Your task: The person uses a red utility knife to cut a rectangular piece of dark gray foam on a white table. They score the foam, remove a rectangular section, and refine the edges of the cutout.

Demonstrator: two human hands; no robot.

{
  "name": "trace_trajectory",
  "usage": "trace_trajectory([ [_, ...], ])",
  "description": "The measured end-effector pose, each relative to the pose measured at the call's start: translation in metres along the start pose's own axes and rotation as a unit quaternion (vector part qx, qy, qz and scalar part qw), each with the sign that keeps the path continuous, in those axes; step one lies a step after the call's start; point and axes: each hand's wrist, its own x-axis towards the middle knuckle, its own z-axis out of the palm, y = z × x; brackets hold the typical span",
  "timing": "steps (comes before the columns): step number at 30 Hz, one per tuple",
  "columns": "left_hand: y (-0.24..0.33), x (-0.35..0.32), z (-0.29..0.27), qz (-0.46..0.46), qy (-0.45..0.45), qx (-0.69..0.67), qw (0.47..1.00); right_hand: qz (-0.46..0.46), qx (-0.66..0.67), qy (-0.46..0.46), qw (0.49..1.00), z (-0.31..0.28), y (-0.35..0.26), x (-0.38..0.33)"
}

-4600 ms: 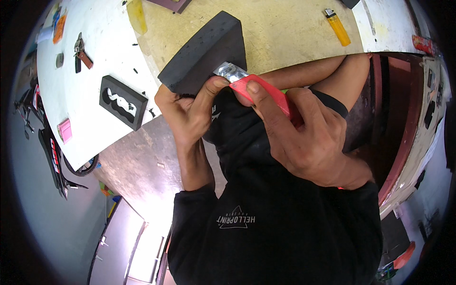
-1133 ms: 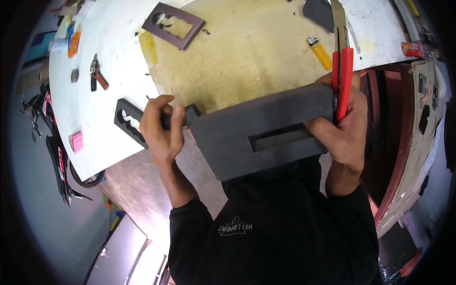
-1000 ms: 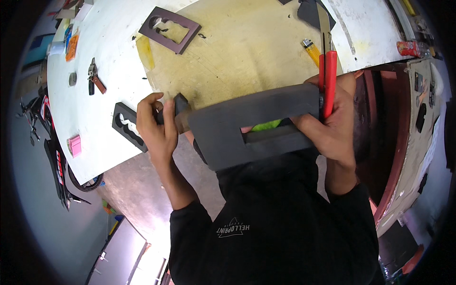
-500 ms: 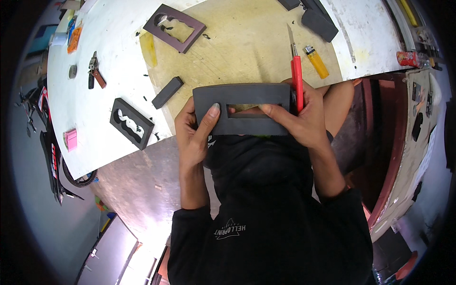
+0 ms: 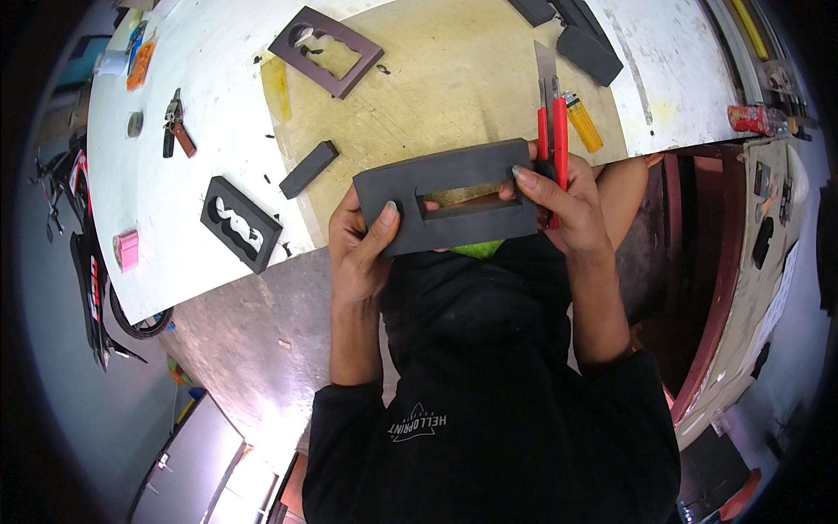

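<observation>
Between my two hands I hold a dark grey foam block [image 5: 471, 227] with a rectangular slot cut through it, tilted up at its right end. My left hand [image 5: 362, 249] grips its left end, thumb on the front face. At the right end my right hand [image 5: 572, 210] pinches the block, thumb near the slot. That hand also carries a red utility knife [image 5: 560, 144], its blade out and pointing away from me; the knife looks blurred or doubled. Fingertips behind the block show through the slot.
On the white table [image 5: 175, 227] lies a yellowish cutting mat [image 5: 419, 96]. Around it are a yellow lighter [image 5: 583, 122], a small foam bar [image 5: 309, 169], two foam frames with shaped cutouts [image 5: 353, 79] [image 5: 223, 236], dark foam pieces [image 5: 589, 54], a brown-handled tool [image 5: 179, 131] and a pink box [image 5: 127, 251].
The block has tilted, its right end rising. My right thumb has moved up and right, off the slot's edge. The knife has shifted slightly right with my right hand.
</observation>
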Motion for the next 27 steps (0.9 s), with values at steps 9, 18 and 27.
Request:
trace_trajectory([
  [9, 0.019, 0.034, -0.02, 0.053, 0.083, 0.275, 0.956, -0.078, -0.105, 0.122, 0.984, -0.02, 0.01, -0.002],
  [18, -0.003, 0.002, -0.004, 0.05, 0.206, 0.397, 0.893, -0.098, -0.113, 0.101, 0.984, -0.018, 0.004, -0.031],
  [27, -0.003, -0.006, -0.018, 0.182, 0.117, 0.657, 0.722, -0.059, -0.064, 0.061, 0.994, -0.013, -0.003, -0.034],
])
